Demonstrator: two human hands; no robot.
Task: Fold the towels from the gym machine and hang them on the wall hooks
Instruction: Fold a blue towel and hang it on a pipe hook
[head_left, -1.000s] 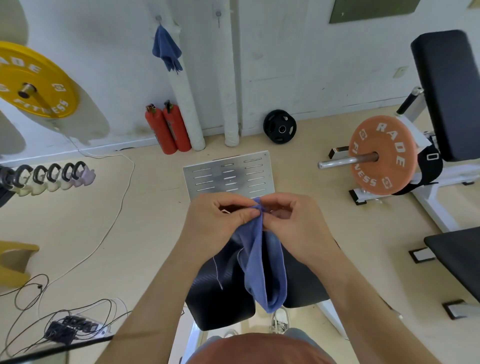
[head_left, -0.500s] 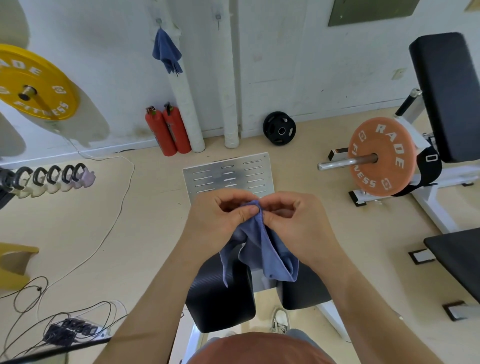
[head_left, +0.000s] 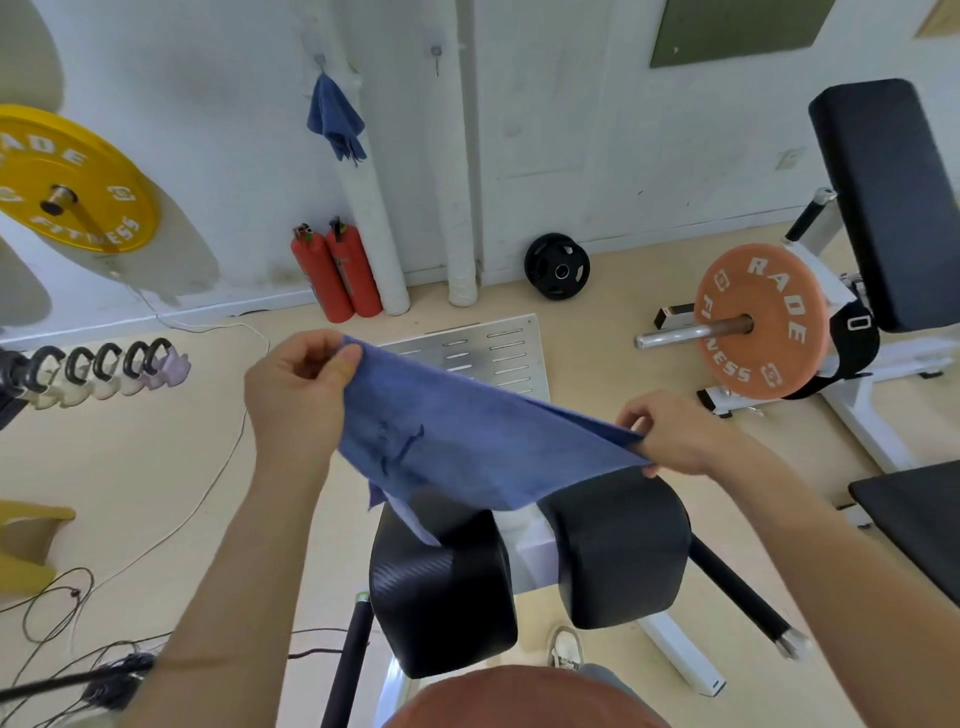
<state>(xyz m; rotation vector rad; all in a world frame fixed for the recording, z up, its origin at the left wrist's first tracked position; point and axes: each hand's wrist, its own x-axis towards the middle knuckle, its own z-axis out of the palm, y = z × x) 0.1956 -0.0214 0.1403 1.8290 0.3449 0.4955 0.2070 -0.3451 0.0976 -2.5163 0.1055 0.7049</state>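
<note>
A blue towel (head_left: 467, 447) is stretched out between my hands above the gym machine's two black pads (head_left: 447, 587). My left hand (head_left: 298, 395) pinches its upper left corner. My right hand (head_left: 670, 436) pinches the opposite corner at the right. The towel's lower edge droops toward the left pad. A second blue towel (head_left: 335, 119) hangs bunched from a wall hook (head_left: 319, 60) on the white wall. Another wall hook (head_left: 436, 54) to its right is bare.
Two red extinguishers (head_left: 337, 270) and white pipes stand against the wall. A metal footplate (head_left: 488, 353) lies ahead. An orange weight plate (head_left: 758, 322) on a bar sits right, a yellow plate (head_left: 67, 182) left. Cables trail on the floor at lower left.
My hands have moved apart, left hand up-left and right hand to the right. The towel went from a bunched hanging bundle to a spread sheet.
</note>
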